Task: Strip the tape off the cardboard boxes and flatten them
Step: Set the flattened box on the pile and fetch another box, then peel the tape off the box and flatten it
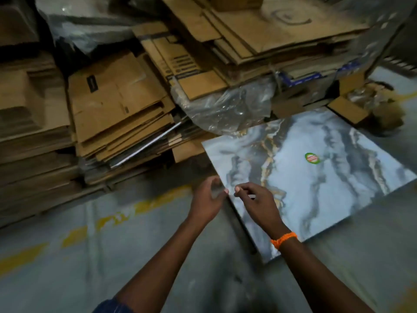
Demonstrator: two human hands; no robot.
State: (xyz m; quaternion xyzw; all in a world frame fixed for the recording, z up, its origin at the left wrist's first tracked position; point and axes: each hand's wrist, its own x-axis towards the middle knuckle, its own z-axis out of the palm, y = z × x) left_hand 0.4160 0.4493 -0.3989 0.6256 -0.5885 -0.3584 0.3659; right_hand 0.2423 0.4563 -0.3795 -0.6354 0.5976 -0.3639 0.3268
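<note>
Left hand (208, 197): curled just off tile (316, 188) left edge, we can't tell the grip
Right hand (257, 204): over that edge, same
Floor (112, 256): runs left to cardboard stacks (117, 109)

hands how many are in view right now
2. The left hand is at the left edge of the marbled tile; the right hand, with an orange wristband, hovers over the tile right beside it. No others seem hidden.
</note>
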